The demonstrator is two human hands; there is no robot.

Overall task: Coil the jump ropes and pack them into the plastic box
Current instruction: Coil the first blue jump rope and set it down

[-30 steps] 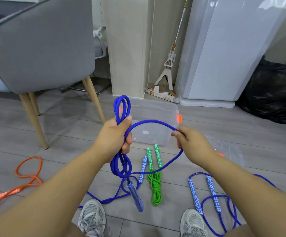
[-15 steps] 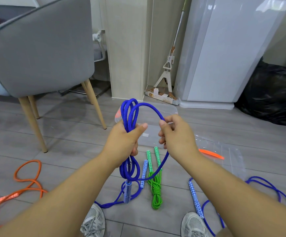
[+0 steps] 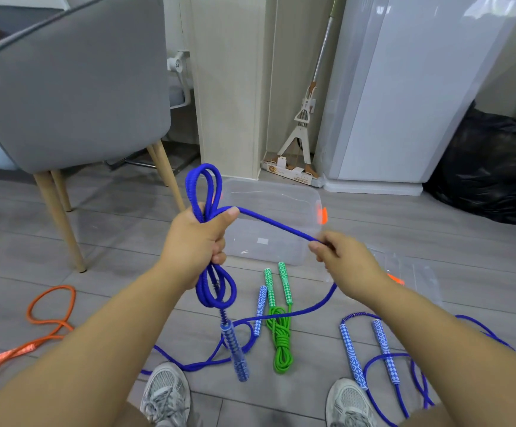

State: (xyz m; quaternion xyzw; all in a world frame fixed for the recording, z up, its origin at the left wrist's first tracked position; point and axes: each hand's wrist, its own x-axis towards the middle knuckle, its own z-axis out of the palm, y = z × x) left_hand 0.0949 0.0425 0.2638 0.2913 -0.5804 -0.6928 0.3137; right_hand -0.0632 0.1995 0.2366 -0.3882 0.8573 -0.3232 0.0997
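- The left hand (image 3: 195, 245) has its fingers (image 3: 219, 249) curled tight round the gathered loops of the blue rope (image 3: 216, 291), with the thumb pressed over them. It holds the bundle in front of the box (image 3: 281, 192).
- The right hand (image 3: 349, 266) pinches one strand of the same rope between its thumb and fingers (image 3: 320, 246), at the box's near right corner.
- Half a second ago the hands were almost touching, with a loop arched between them. Now the right hand has drawn away and the strand runs straight across the box.
- One handle (image 3: 235, 349) hangs below the bundle, and the rest of the rope trails on the floor (image 3: 127, 241) before the box.
- The coiled green rope (image 3: 280, 334) lies just before the box, the second blue rope (image 3: 383, 349) further right, and the orange rope (image 3: 50, 309) well left.
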